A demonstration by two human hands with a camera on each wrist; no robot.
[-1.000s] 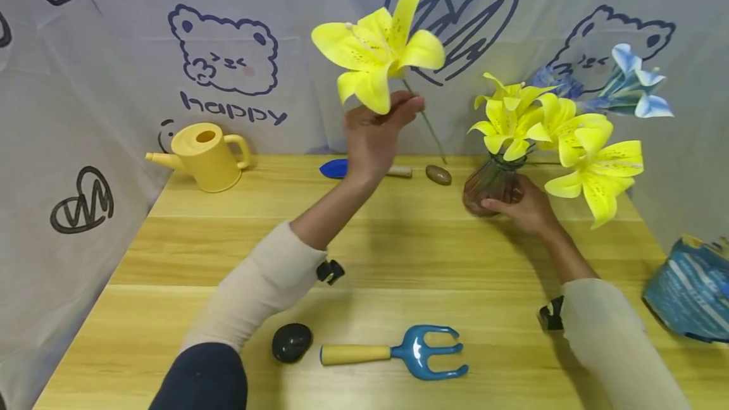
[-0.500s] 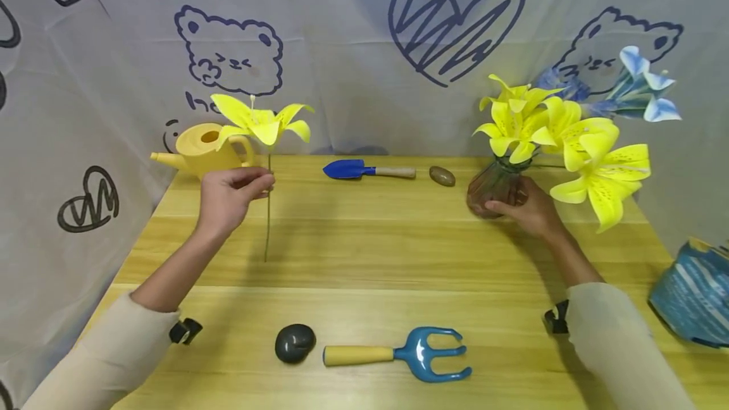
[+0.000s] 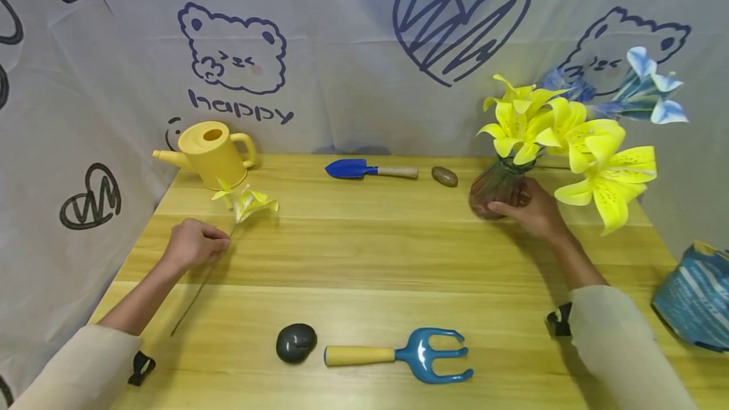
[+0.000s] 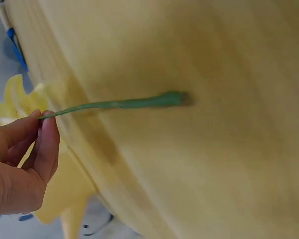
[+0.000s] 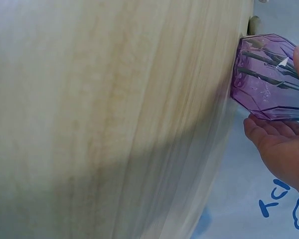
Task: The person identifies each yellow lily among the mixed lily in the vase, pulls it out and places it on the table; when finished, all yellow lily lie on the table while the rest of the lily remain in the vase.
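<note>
My left hand (image 3: 195, 245) pinches the thin green stem (image 4: 124, 103) of a single yellow lily (image 3: 248, 202), low over the left part of the table. Its bloom points away toward the watering can, and the stem's cut end slants back toward me. On the right, my right hand (image 3: 535, 211) holds a purple-pink faceted glass vase (image 5: 269, 79) around its lower body, thumb at the front. Several yellow lilies (image 3: 515, 122) and pale blue flowers (image 3: 655, 90) stand in the vase, and their stems show through the glass. The vase's base is on the table.
A yellow watering can (image 3: 212, 154) is at the back left. A blue trowel (image 3: 350, 169) and a brown stone (image 3: 444, 176) lie along the back edge. Nearer are a black stone (image 3: 295, 342) and a blue hand fork (image 3: 421, 354). A blue bag (image 3: 695, 299) stands at right.
My left hand has carried the single lily from in front of the back cloth leftward and down close to the table, tipping it over. The right hand stays on the vase.
</note>
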